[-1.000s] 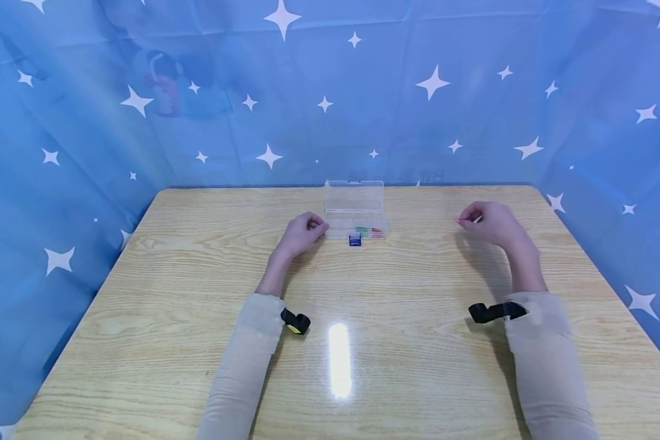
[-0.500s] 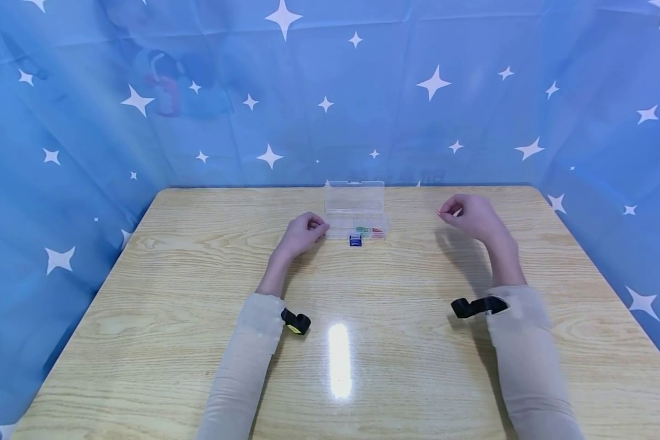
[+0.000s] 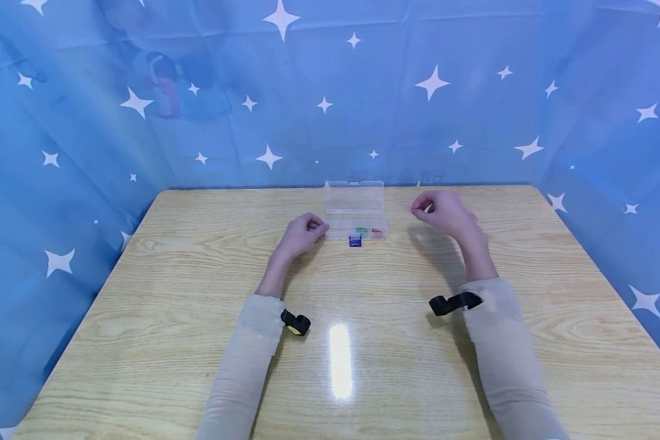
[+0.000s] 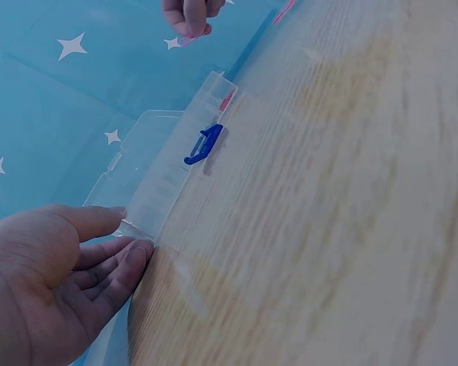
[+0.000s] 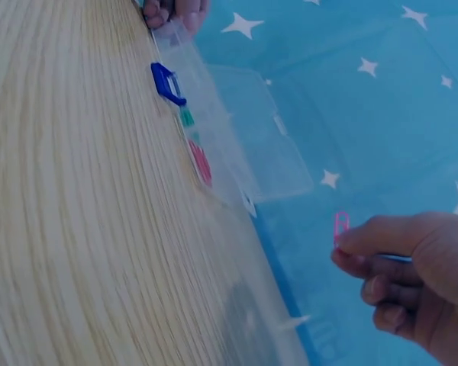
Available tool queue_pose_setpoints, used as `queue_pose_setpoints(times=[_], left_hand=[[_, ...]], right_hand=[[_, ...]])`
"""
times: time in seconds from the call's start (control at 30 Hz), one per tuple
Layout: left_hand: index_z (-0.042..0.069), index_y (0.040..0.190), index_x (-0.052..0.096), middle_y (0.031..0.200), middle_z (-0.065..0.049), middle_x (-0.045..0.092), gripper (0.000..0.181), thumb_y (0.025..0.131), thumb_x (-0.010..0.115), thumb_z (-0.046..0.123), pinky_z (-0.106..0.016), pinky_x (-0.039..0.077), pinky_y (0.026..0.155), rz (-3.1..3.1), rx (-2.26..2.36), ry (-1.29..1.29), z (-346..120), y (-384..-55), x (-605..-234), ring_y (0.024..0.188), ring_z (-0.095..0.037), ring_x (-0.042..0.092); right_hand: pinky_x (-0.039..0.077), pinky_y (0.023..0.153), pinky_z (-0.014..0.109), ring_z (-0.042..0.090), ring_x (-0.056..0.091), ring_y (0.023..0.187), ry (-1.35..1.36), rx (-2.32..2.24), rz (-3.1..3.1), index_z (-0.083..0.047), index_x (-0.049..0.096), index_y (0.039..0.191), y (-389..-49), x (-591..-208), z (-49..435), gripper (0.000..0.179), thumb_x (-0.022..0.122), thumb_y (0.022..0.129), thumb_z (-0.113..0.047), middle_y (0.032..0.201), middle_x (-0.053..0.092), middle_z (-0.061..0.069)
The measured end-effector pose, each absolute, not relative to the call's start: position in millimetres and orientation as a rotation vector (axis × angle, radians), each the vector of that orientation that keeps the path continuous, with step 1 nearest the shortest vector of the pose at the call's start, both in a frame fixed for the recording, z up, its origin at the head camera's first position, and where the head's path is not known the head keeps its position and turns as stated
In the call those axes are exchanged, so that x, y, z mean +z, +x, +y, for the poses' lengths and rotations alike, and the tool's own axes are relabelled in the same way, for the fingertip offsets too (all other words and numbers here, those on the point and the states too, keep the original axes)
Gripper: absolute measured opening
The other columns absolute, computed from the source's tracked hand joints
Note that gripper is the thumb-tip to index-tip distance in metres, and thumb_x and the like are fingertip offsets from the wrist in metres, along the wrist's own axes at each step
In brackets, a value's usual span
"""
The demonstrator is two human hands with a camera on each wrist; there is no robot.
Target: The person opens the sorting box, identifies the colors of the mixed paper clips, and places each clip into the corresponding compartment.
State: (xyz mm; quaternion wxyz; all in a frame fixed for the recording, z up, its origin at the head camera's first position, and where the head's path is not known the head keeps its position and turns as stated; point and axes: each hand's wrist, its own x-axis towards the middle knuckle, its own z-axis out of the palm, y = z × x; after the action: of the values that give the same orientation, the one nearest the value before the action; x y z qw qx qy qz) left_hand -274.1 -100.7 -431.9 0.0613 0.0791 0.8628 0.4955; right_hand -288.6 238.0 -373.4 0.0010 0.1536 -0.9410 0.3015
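A clear plastic box (image 3: 339, 225) with compartments and a raised clear lid (image 3: 354, 197) stands near the table's far edge. Green paper clips (image 3: 362, 230) and red paper clips (image 3: 376, 233) lie in its right-hand compartments. My left hand (image 3: 305, 233) holds the box's left end, thumb above and fingers at the side, as the left wrist view shows. Right of the box, my right hand (image 3: 442, 212) is raised above the table, pinching a pink paper clip (image 5: 341, 223) between thumb and forefinger. A blue U-shaped plastic piece (image 3: 355, 241) sits at the box's front; whether it is attached I cannot tell.
The wooden table (image 3: 396, 366) ends just behind the box, where a blue star-patterned curtain (image 3: 363, 91) hangs. Something small and pink (image 4: 285, 11) lies on the table beyond my right hand. A small white object (image 5: 294, 322) is near the far edge.
My right hand has moved left toward the box, carrying the pink paper clip. My left hand and the box have stayed in place.
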Motion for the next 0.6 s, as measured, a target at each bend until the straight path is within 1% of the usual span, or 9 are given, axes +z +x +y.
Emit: queue_pose_setpoints(times=[0.33, 0.6], left_hand=[[0.002, 0.114, 0.063, 0.098, -0.01, 0.066, 0.026, 0.103, 0.061, 0.026, -0.03, 0.049, 0.074, 2.592, 1.514, 0.239, -98, -273, -433, 0.087, -0.021, 0.063], [0.003, 0.114, 0.063, 0.099, -0.01, 0.065, 0.026, 0.104, 0.06, 0.027, -0.031, 0.049, 0.074, 2.617, 1.503, 0.241, -100, -274, -433, 0.087, -0.021, 0.062]], right_hand=[[0.047, 0.068, 0.037, 0.027, 0.062, 0.082, 0.534, 1.007, -2.911, -0.001, 0.071, 0.104, -294, -378, 219, 0.015, 0.065, 0.099, -0.013, 0.097, 0.07, 0.013], [0.049, 0.074, 0.04, 0.025, 0.061, 0.083, 0.577, 0.969, -2.935, -0.002, 0.072, 0.106, -296, -382, 200, 0.015, 0.063, 0.1, -0.013, 0.098, 0.07, 0.012]])
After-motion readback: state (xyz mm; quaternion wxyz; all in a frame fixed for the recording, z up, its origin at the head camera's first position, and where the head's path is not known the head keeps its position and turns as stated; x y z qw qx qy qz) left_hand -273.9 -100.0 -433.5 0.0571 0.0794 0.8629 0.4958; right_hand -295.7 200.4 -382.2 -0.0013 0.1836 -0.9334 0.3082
